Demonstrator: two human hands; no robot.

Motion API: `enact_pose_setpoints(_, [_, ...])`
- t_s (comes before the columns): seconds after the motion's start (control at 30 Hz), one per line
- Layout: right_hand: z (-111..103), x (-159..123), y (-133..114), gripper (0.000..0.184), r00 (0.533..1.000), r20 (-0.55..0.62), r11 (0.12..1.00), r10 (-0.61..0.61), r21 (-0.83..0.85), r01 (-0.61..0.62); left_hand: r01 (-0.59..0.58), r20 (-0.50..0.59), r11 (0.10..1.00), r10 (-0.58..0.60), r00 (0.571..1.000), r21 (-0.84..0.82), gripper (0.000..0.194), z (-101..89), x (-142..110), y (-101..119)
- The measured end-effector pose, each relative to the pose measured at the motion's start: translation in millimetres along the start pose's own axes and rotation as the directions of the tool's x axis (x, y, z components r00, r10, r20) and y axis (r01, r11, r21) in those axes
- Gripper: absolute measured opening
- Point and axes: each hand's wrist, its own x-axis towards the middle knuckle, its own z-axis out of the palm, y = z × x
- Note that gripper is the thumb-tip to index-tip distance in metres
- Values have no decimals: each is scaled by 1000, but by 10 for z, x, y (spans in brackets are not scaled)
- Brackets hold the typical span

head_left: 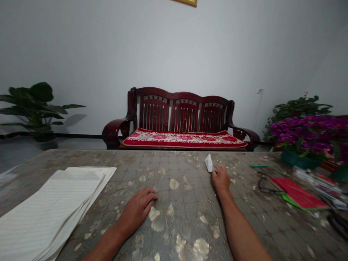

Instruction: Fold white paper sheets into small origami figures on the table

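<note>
Here, right hand [221, 178] on folded paper [208, 163]

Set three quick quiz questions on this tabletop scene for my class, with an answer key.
1. What white thing do the fingers of the right hand touch?
2. True or false: the glasses lie to the right of the right hand.
3. Which lies nearer the left hand: the lined paper or the red notebook?

Key:
1. A folded white paper
2. True
3. The lined paper
</note>
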Motion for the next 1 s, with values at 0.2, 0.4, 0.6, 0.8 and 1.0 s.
enact_pose_setpoints(0.2, [-3, 7, 13, 39, 999, 28, 999, 38, -34, -37, -4, -18, 1000, 4, 1000, -9, 24, 8, -4, -9])
enact_pose_setpoints(0.4, [20, 15, 48, 42, 997, 24, 997, 71, -33, -70, 9, -11, 1000, -10, 1000, -26, 24, -24, 2, 42])
enact_pose_setpoints(0.6, [100, 46, 134, 45, 999, -42, 998, 27, 59, -25, 9, 3, 1000, -9, 1000, -13, 25, -30, -13, 53])
enact_pose_setpoints(0.8, [127, 70, 140, 43, 997, -54, 948, 54, 318, -34, 13, 1, 1000, -13, 1000, -4, 25, -11, -18, 50])
enact_pose_setpoints(1.0, [111, 140, 171, 29, 982, 3, 846, 190, 507, -165, 12, -13, 1000, -12, 1000, -5, 26, -11, -18, 50])
